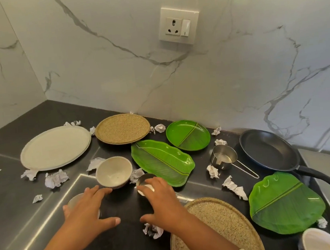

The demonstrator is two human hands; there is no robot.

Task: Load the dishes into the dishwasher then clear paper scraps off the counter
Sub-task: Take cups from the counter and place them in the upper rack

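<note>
Left hand (85, 210) spread over a small cup (74, 201), fingers around it. Right hand (159, 198) open over a steel cup (144, 181); grip unclear. Cream bowl (113, 171) sits between them.

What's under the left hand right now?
A small pale bowl sits under the left hand; only its far rim shows. The hand covers its inside, so any contents cannot be seen.
</note>
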